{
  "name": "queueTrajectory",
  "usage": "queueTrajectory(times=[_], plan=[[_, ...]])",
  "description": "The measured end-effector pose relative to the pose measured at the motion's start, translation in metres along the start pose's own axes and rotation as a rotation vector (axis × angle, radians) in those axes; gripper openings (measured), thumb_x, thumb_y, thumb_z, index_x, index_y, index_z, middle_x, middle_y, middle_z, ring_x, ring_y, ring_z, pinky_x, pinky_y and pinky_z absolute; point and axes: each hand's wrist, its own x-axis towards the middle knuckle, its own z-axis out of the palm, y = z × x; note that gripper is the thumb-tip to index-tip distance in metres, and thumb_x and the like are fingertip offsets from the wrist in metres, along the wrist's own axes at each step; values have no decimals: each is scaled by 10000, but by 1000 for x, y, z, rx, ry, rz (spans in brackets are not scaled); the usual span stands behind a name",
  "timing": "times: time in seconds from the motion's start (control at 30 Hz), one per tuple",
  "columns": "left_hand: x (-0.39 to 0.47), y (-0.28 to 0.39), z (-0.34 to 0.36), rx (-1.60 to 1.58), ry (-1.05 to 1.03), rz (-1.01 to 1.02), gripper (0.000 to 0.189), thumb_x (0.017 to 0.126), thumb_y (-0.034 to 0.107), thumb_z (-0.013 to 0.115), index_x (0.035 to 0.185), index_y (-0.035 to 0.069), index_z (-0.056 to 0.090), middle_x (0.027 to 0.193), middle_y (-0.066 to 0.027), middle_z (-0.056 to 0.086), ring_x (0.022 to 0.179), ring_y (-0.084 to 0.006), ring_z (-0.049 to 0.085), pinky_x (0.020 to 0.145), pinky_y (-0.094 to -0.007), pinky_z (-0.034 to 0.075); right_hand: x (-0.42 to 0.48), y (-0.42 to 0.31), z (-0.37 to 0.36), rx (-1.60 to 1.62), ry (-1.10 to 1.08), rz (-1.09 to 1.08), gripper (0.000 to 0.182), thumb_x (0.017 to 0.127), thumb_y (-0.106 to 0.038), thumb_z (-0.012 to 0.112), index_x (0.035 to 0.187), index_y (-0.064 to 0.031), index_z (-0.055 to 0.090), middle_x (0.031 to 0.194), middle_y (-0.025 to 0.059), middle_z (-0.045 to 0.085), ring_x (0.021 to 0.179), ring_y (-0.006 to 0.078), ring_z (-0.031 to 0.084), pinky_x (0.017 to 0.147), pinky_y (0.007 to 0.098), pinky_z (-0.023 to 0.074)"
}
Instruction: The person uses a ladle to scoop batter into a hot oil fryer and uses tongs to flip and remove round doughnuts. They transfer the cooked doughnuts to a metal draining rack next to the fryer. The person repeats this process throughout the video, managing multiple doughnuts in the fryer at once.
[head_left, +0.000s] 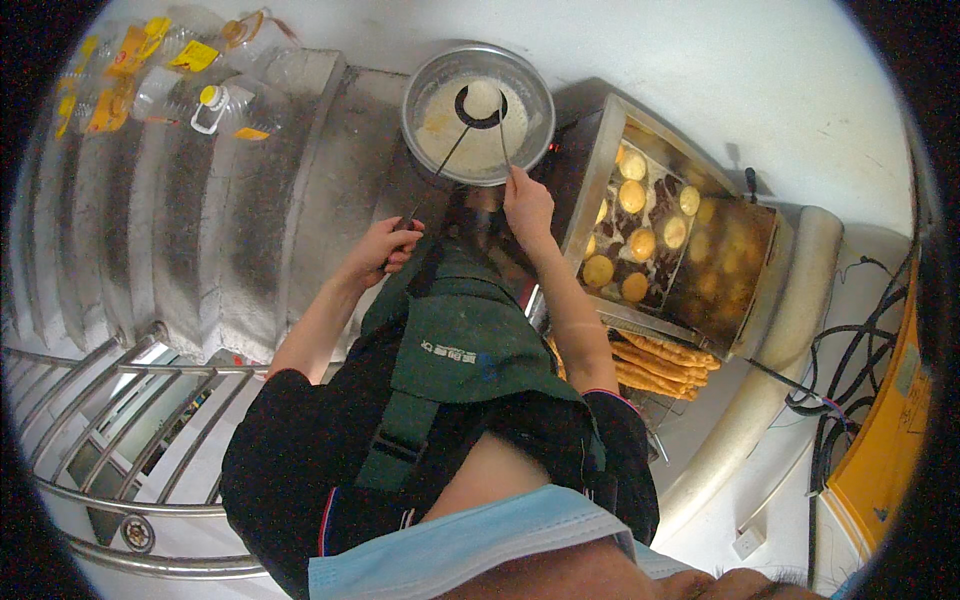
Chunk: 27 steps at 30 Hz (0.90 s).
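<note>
My left hand (388, 249) grips the dark handle of a long-rod tool with a round black mould (480, 120) at its far end. Over a wide metal basin (411, 135) of pale batter (450, 142), that mould is held near the middle. My right hand (529, 201) holds the thin handle of a ladle (505, 142). A round, batter-coloured patch (484, 97) shows at the mould; whether it is the ladle's bowl or batter filling the mould, I cannot tell.
To the right stands a deep fryer (611, 150) with several golden round cakes (632, 196) in dark oil. Fried dough sticks (660, 367) lie on a rack below it. Steps (247, 247) descend at left, with plastic bottles (240, 105) and a metal railing (172, 510). Black cables (821, 405) hang at far right.
</note>
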Motion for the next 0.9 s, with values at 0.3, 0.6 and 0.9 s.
queueTrajectory(times=[0.3, 0.6, 0.9], plan=[[-1, 3, 4, -25, -25, -4, 176, 840, 110, 536, 997, 62, 471, 630, 40, 407, 431, -14, 328, 340, -164, 226, 5, -7, -22, 10, 64, 32, 217, 797, -144, 514, 967, -43, 604, 706, 186, 604, 651, 359, 598, 552, 450, 467], [5, -2, 7, 4, -30, 0, 180, 835, 110, 541, 993, 60, 471, 636, 32, 420, 433, -24, 343, 340, -178, 238, 12, 1, -14, 858, -161, 458, 170, 838, -155, 543, 863, -7, 624, 532, -32, 463, 437, 46, 394, 397, 209, 289], [-7, 2, 18, 173, 69, 5, 197, 826, 121, 557, 992, 61, 469, 603, 30, 415, 430, -34, 358, 340, -189, 250, 8, 0, -19, 942, -201, 639, 157, 835, -161, 552, 777, -25, 605, 516, -28, 455, 424, 49, 382, 383, 208, 267]])
